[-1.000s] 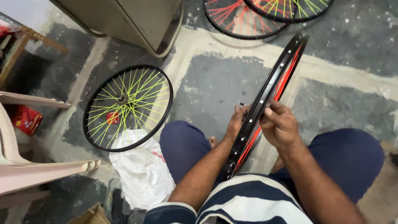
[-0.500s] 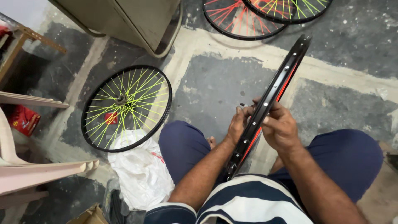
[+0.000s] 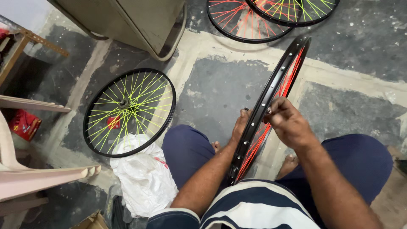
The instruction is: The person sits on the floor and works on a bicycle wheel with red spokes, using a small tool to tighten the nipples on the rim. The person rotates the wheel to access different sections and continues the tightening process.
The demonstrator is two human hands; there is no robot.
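A black bicycle rim (image 3: 276,85) with red spokes stands upright on edge between my knees, its top leaning away from me. My left hand (image 3: 240,126) grips the rim from its left side. My right hand (image 3: 286,121) is pinched against the rim's outer face at about mid-height, fingers closed on a small part too tiny to make out. Both forearms reach forward over my striped shirt and blue trousers.
A finished black wheel with yellow-green spokes (image 3: 129,111) lies flat on the floor to the left, beside a white plastic bag (image 3: 144,176). Two more wheels (image 3: 271,19) lie at the top. A metal cabinet (image 3: 127,21) stands at the back left and a pale chair (image 3: 38,178) at the left edge.
My right hand has shifted slightly along the rim and my fingers have closed tighter on it. The rim itself has barely moved.
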